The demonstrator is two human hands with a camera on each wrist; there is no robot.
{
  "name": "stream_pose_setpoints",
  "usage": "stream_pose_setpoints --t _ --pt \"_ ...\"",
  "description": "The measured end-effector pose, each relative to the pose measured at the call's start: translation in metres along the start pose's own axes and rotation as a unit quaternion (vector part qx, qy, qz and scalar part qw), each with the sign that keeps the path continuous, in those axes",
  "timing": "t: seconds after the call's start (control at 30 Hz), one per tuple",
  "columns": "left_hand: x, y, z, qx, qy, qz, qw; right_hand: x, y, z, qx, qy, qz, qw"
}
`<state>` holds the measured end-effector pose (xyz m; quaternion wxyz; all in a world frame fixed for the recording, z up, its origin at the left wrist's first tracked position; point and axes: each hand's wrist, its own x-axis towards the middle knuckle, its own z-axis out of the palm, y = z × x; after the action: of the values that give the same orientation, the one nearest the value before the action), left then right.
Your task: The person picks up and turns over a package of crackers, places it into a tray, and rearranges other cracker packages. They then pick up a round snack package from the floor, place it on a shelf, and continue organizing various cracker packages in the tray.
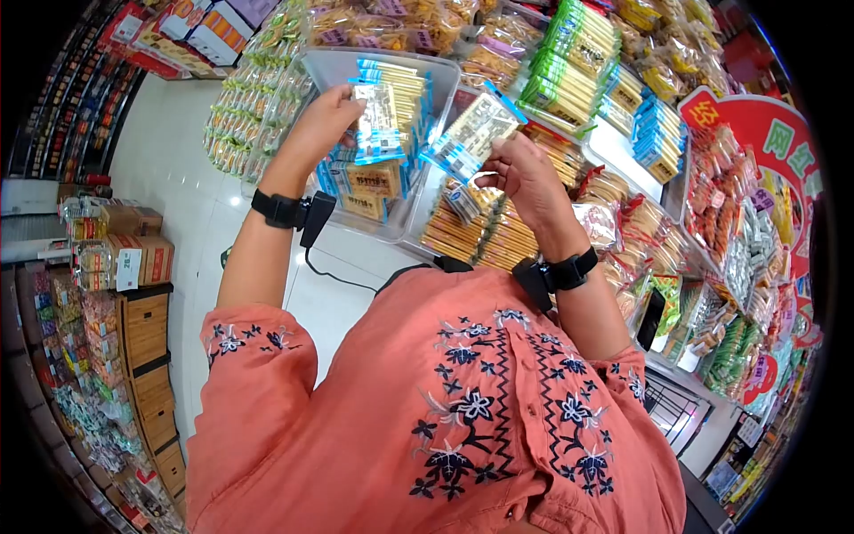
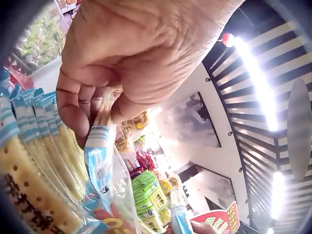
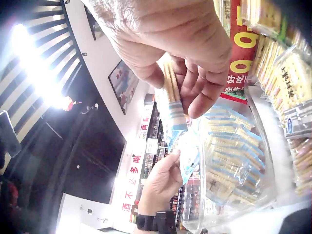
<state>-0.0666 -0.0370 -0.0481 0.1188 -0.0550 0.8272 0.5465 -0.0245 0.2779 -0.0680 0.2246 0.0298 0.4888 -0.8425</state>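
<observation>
My left hand (image 1: 326, 126) pinches a blue-and-clear wrapped cracker packet (image 1: 377, 123) by its edge, above a clear plastic bin (image 1: 447, 87). Thumb and fingertips close on the packet (image 2: 101, 156) in the left wrist view. A second packet of the same kind (image 1: 477, 133) is in my right hand (image 1: 530, 178), tilted, at the bin's right side. In the right wrist view, the thumb and curled fingers grip this packet (image 3: 171, 100), whose stacked crackers show edge-on. Inside the bin stand rows of matching packets (image 1: 407, 87), with others lying flat (image 1: 374, 183) at its near end.
Green-wrapped cracker packets (image 1: 569, 67) and more blue ones (image 1: 660, 138) fill bins to the right. Bagged snacks (image 1: 382, 27) line the back. Brown stick-shaped snacks (image 1: 458, 227) lie right of the bin. White floor tiles (image 1: 178, 142) show at left, beside stacked cartons (image 1: 142, 258).
</observation>
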Motion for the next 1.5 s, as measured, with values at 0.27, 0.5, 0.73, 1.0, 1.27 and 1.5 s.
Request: stream_pose_setpoints --t 0.27,0.5,0.73,1.0,1.27,1.5 --pt "-0.015 0.011 0.02 0.074 0.034 0.147 0.986 -0.007 -0.012 -0.003 -0.036 -0.037 -0.039 0.998" --pt "-0.063 0.044 0.075 -0.292 -0.214 -0.023 0.932 -0.009 -0.018 -0.001 0.017 -0.146 -0.069 0.987" --pt "-0.067 0.042 0.094 -0.366 -0.087 0.047 0.925 -0.017 -0.028 -0.001 0.035 -0.099 -0.05 0.993" --pt "-0.065 0.039 0.102 -0.347 -0.017 0.059 0.936 -0.018 -0.026 -0.007 0.003 -0.077 -0.032 0.997" --pt "-0.068 0.035 0.109 -0.344 -0.008 0.056 0.937 -0.047 -0.054 -0.055 -0.067 0.029 -0.079 0.994" --pt "-0.065 0.037 0.117 -0.313 -0.037 0.054 0.947 -0.095 -0.093 -0.094 -0.046 0.108 -0.106 0.987"
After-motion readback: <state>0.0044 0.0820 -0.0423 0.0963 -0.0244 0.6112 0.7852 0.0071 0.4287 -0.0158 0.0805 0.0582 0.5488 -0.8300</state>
